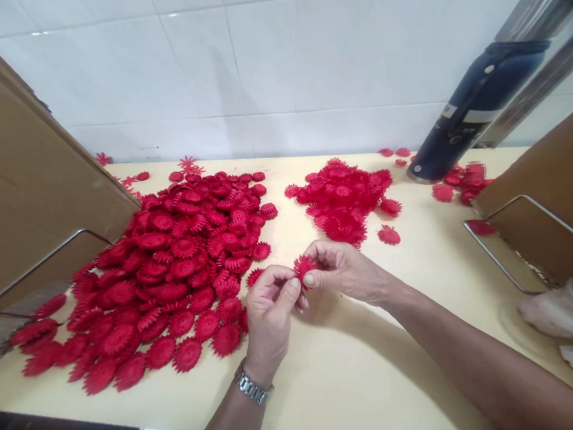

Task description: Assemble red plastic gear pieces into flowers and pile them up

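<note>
Both my hands meet over the middle of the cream table [361, 376]. Between their fingertips is one small red plastic flower piece [303, 266]. My left hand [270, 317], with a metal watch on its wrist, pinches the piece from the left. My right hand [339, 270] pinches it from the right. To the left lies a large heap of red flower pieces [171, 272], its near edge touching my left hand's side. Behind my hands lies a smaller pile of red flower pieces [343, 200].
A cardboard box [22, 178] leans at the left on a wire stand [40, 263]. Another cardboard box [556, 198] with a wire stand sits at the right, a clear plastic bag [571, 317] below it. A dark blue bottle [473, 115] lies by the tiled wall. Loose red pieces are scattered nearby.
</note>
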The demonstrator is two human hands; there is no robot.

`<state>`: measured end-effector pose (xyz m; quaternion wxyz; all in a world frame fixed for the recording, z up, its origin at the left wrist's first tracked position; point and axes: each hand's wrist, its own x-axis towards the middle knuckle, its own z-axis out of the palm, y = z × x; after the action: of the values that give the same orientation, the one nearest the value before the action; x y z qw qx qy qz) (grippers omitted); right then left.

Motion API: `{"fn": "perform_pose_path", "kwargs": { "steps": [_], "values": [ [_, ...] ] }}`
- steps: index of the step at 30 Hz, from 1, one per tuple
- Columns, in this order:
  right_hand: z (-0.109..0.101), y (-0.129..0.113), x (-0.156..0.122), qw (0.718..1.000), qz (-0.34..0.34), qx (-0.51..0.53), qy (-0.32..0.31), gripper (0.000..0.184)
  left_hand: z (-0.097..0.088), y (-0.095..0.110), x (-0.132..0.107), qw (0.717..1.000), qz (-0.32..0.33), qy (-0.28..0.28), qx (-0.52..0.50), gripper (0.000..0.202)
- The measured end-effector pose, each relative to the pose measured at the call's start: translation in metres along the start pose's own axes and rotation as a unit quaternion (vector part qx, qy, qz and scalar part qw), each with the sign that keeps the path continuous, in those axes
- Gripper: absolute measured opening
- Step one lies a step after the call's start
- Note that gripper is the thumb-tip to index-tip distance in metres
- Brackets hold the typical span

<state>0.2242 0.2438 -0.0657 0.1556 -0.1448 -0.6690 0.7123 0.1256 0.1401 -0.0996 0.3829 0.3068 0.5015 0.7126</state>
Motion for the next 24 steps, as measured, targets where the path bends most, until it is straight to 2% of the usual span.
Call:
{"fn": "perform_pose_path", "kwargs": {
  "steps": [2, 4, 7, 10, 15, 18, 21, 24],
  "values": [
    [0.0, 0.003, 0.0, 0.997, -0.008, 0.071, -0.004, 0.021, 0.001, 0.0, 0.001, 1.0, -0.009, -0.001, -0.013, 0.007],
    [0.0, 0.004, -0.001, 0.997, -0.029, 0.066, 0.011, 0.02, 0.002, 0.002, 0.002, 0.999, -0.023, 0.0, -0.032, 0.008],
    [0.004, 0.001, -0.004, 0.997, -0.056, -0.037, 0.041, 0.018, 0.004, 0.005, 0.003, 0.997, -0.05, 0.007, -0.058, 0.009],
    [0.007, 0.0, -0.006, 0.98, -0.076, -0.17, 0.066, 0.022, 0.005, 0.009, 0.003, 0.995, -0.072, 0.013, -0.074, 0.009],
    [0.007, 0.006, -0.007, 0.964, -0.062, -0.249, 0.077, 0.028, 0.004, 0.009, 0.005, 0.987, -0.114, 0.002, -0.112, 0.011],
    [0.006, 0.011, -0.006, 0.941, -0.073, -0.314, 0.104, 0.025, 0.004, 0.009, 0.005, 0.987, -0.121, 0.007, -0.107, 0.013],
    [0.004, 0.017, -0.005, 0.906, -0.141, -0.368, 0.155, 0.01, 0.005, 0.009, 0.005, 0.987, -0.116, 0.021, -0.106, 0.013],
    [0.005, 0.022, -0.003, 0.872, -0.249, -0.379, 0.184, 0.012, 0.006, 0.011, 0.004, 0.987, -0.117, 0.021, -0.111, 0.012]
  ]
}}
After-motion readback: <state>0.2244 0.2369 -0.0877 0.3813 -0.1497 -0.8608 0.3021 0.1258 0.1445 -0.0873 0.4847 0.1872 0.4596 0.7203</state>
